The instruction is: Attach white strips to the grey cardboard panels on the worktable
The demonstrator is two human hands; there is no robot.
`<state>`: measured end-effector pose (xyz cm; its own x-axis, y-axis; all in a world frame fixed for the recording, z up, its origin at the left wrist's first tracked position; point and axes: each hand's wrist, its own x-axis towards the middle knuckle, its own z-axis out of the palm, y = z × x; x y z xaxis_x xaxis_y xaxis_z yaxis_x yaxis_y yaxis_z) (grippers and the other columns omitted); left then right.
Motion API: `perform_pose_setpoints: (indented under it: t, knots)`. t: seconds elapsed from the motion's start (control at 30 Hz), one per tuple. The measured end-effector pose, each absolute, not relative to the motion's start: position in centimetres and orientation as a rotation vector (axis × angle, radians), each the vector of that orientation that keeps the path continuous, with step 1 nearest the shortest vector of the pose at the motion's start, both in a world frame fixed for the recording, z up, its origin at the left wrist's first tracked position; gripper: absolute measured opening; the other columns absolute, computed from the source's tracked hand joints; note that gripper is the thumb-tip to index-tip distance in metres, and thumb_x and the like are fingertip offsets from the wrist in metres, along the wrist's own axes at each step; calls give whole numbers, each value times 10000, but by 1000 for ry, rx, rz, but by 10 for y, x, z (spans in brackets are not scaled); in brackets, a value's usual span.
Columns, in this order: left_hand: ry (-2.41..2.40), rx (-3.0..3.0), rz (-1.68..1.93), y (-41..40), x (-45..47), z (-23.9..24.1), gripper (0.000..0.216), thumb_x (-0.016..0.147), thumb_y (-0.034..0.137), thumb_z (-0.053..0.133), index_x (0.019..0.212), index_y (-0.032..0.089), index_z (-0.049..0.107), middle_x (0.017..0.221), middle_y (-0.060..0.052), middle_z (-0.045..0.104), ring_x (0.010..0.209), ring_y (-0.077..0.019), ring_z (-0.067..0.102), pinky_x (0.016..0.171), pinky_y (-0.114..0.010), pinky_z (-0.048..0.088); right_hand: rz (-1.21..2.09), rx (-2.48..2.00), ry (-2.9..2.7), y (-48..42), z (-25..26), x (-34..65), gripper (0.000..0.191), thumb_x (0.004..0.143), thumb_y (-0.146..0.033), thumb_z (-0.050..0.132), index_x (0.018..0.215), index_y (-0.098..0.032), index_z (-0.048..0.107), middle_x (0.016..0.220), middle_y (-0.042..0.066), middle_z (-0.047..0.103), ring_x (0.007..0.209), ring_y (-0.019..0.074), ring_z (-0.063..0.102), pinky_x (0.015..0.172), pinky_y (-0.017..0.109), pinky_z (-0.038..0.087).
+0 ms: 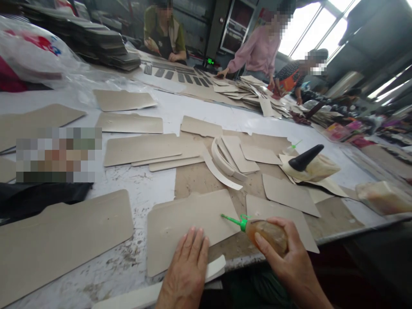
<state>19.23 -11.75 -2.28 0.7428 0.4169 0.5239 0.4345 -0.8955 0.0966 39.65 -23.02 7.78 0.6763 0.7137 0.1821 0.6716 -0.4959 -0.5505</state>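
Observation:
My left hand point(186, 266) lies flat with its fingers stretched out on the lower edge of a beige cut panel point(189, 214) with rounded corners. Under that palm, long pale strips point(138, 296) run along the table's front edge. In my right hand point(289, 257) is a squeeze bottle point(268, 236) of amber liquid, tilted so its green nozzle points left. The nozzle tip appears above the panel's right part; whether it touches cannot be told. Just right of the bottle, another beige panel point(280, 210) lies at the table edge.
Curved pale strips point(222, 161) and several beige panels point(144, 148) lie across the white table. To the right stand a black-handled tool point(305, 158) and a translucent block point(384, 197). Dark sheets are stacked point(83, 38) at back left. Several people work at the far side.

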Motion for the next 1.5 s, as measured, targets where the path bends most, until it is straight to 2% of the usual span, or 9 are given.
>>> perform_pose_setpoints:
  t: [0.33, 0.5, 0.63, 0.8, 1.0, 1.2, 1.5]
  knots:
    - [-666, -2969, -868, -113, 187, -21, 416, 908, 93, 271, 1194, 160, 566, 1287, -75, 560, 1275, -246, 416, 1021, -367, 356, -17, -2274, -1133, -216, 78, 399, 319, 792, -428, 596, 1028, -242, 487, 985, 37, 518, 892, 212, 547, 771, 345, 470]
    - [-655, -2962, -884, -109, 185, -18, 406, 903, 96, 288, 1192, 158, 567, 1276, -72, 571, 1257, -235, 440, 1013, -353, 366, 50, -2275, -1120, -217, 81, 393, 316, 782, -437, 591, 1008, -237, 498, 985, 41, 543, 888, 213, 564, 769, 335, 480]
    - [-567, -2919, -854, -106, 186, -15, 397, 900, 81, 293, 1178, 143, 571, 1234, -69, 602, 1195, -223, 504, 987, -339, 387, 105, -2338, -852, -226, 98, 382, 369, 756, -522, 579, 991, -247, 509, 930, 22, 582, 797, 205, 593, 714, 310, 492]
    - [-782, -2809, -1169, -118, 195, -14, 383, 889, 44, 265, 1007, 117, 622, 1071, -84, 674, 1106, -201, 566, 958, -353, 408, 227, -2318, -624, -223, 113, 364, 436, 729, -579, 578, 1016, -259, 506, 900, 11, 610, 739, 193, 607, 643, 267, 498]
    - [-743, -2766, -1239, -129, 195, -8, 362, 886, 76, 290, 929, 122, 646, 1000, -67, 695, 1022, -213, 614, 934, -340, 407, 228, -2108, -966, -191, 95, 336, 351, 767, -493, 590, 997, -242, 505, 947, 23, 573, 792, 189, 585, 707, 279, 490]
    - [-842, -2669, -1441, -130, 198, -15, 329, 884, 84, 329, 889, 132, 654, 968, -55, 698, 988, -190, 619, 1046, -374, 331, 223, -1948, -1330, -156, 84, 316, 266, 813, -354, 587, 1032, -239, 489, 962, 24, 538, 843, 183, 571, 739, 288, 476]
    - [-925, -2641, -1508, -130, 200, -16, 340, 864, 102, 333, 1057, 87, 612, 998, -89, 666, 950, -177, 603, 1100, -384, 255, 288, -1910, -1389, -134, 86, 292, 227, 832, -341, 556, 1021, -240, 482, 937, 28, 520, 847, 195, 550, 728, 307, 457]
